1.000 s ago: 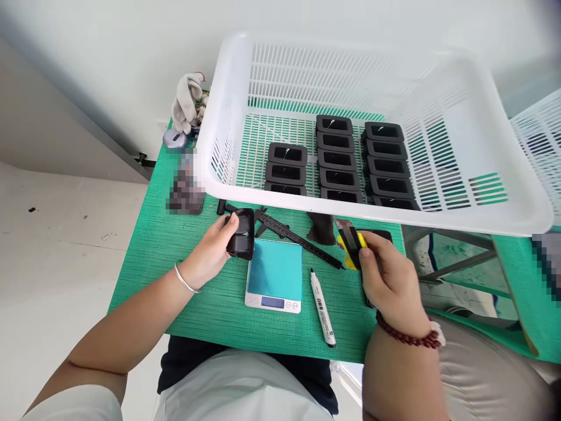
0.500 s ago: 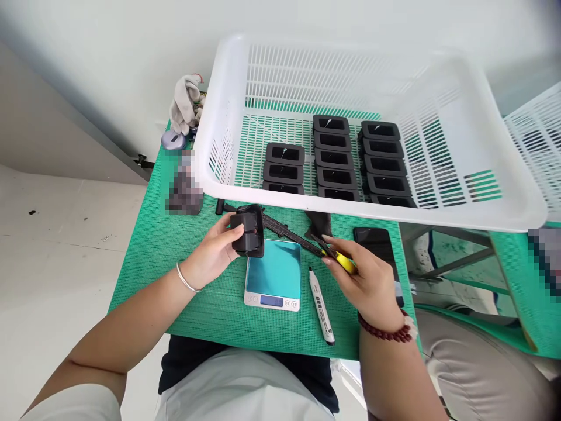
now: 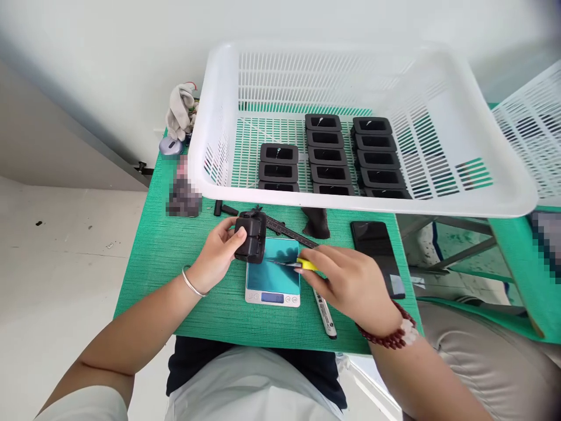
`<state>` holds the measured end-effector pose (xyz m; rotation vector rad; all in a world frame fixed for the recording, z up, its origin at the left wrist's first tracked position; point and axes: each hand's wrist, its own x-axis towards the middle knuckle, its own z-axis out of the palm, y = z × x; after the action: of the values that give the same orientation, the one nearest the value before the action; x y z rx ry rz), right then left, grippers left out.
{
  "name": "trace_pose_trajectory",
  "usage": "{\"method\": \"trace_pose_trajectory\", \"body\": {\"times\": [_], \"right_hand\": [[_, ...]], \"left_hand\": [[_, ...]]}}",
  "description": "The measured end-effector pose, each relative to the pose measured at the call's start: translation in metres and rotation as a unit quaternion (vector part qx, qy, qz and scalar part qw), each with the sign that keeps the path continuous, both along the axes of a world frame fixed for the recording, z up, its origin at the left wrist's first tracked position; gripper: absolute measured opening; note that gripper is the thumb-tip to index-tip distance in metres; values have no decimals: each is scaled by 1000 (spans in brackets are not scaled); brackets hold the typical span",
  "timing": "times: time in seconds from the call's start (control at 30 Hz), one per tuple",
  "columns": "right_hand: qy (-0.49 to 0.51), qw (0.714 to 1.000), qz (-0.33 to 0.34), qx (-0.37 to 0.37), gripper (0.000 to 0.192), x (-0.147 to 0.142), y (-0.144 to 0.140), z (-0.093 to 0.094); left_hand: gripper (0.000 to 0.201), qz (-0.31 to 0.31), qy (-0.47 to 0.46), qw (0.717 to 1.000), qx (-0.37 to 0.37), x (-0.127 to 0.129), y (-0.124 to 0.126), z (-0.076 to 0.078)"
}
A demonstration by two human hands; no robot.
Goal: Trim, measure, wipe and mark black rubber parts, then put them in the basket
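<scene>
My left hand [image 3: 222, 247] grips a black moulded plastic part [image 3: 251, 237] with a rimmed edge, held up over the upper left corner of a digital scale [image 3: 274, 280]. My right hand [image 3: 346, 275] is closed round the yellow handle of a utility knife [image 3: 307, 264]. Its thin blade points left toward the black part, with a gap between them, above the scale's shiny plate. Partly under my right hand lies a white marker [image 3: 324, 313]. Behind the hands a black caliper [image 3: 289, 231] lies on the green table mat [image 3: 210, 316].
A large white basket [image 3: 350, 203] stands behind, holding rows of similar black parts [image 3: 326, 155]. A black phone [image 3: 372, 240] lies at the right and a dark cloth-like piece [image 3: 315, 222] near the basket. Gloves [image 3: 179, 111] sit at the left back. Another person's leg [image 3: 473, 351] is at the right.
My right hand has moved left over the scale, swinging the knife so its blade points at the black part. My left hand has turned the part slightly.
</scene>
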<state>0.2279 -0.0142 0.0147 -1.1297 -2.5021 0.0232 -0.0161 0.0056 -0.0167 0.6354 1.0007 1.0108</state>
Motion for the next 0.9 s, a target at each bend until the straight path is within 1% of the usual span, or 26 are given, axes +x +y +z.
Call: {"method": "trace_pose_trajectory", "body": {"times": [0.07, 0.13, 0.23, 0.33, 0.4, 0.43, 0.53, 0.57, 0.6, 0.63, 0.77, 0.8, 0.9], "right_hand": [[-4, 1000, 20, -4, 22, -5, 0, -2], [6, 999, 32, -12, 24, -8, 0, -7], [36, 998, 44, -25, 25, -10, -1, -17], [61, 996, 47, -39, 25, -10, -2, -24], [66, 996, 27, -50, 24, -7, 1, -25], [68, 996, 6, -50, 22, -5, 2, -25], [75, 994, -71, -20, 16, 0, 6, -24], [79, 993, -85, -11, 14, 1, 6, -24], [81, 993, -85, -7, 14, 1, 5, -23], [82, 994, -69, -8, 15, 0, 4, -23], [49, 998, 45, 8, 23, -5, -3, -25], [37, 998, 56, 17, 24, -6, -4, -27], [25, 998, 59, 16, 23, -6, -3, -29]], "left_hand": [[58, -1, 9, 1000, 3, 1, -1, 0], [58, -12, 5, 1000, 0, 2, -2, 0], [58, -36, -11, 999, -21, 2, -2, 1], [56, -42, -13, 999, -25, 2, -1, 2], [55, -41, -7, 999, -21, 1, -1, 3], [55, -40, -2, 999, -18, 1, -1, 3], [56, -43, 19, 999, -9, 1, -2, 4], [55, -44, 28, 999, -6, 1, -3, 3], [54, -43, 38, 998, -4, 2, -3, 3], [53, -39, 45, 998, -2, 2, -3, 2], [54, -6, 59, 998, 0, 3, -3, 2], [54, -6, 57, 998, -1, 3, -3, 2], [53, -27, 48, 998, 1, 2, -2, 3]]}}
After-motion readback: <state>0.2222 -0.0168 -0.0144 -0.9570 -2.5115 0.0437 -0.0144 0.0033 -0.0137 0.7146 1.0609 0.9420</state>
